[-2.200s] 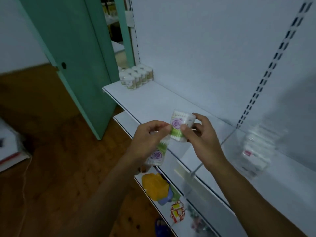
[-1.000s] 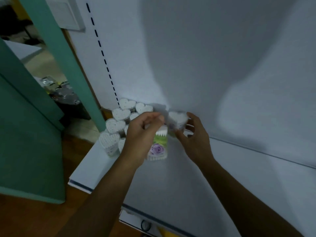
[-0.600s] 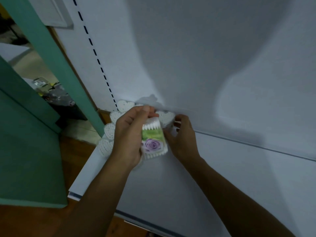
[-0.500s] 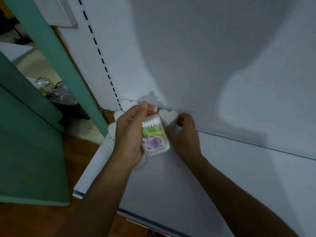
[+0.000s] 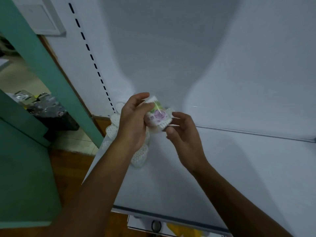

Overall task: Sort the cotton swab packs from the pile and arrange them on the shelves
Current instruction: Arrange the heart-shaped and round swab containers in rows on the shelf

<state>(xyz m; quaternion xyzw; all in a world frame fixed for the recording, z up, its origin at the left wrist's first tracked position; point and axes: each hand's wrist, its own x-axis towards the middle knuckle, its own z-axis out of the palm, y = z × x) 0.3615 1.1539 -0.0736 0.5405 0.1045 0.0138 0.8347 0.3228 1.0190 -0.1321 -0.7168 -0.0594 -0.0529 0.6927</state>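
Raised off the row since a moment ago, one cotton swab pack (image 5: pixel 158 115), clear, packed with white swabs, purple rose on green label, tilted above the white shelf (image 5: pixel 222 168): left hand (image 5: pixel 133 124) grasping it, right hand (image 5: pixel 183 134) pinching its near end; shelved packs (image 5: pixel 140 155) standing far left, just beside.

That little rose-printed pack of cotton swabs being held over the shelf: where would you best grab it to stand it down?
Probably by its side walls. The rose-printed pack is a short tub, tilted in the left hand. The right hand could pinch the printed wall from the right, where its fingers already touch, leaving the base free to meet the shelf.
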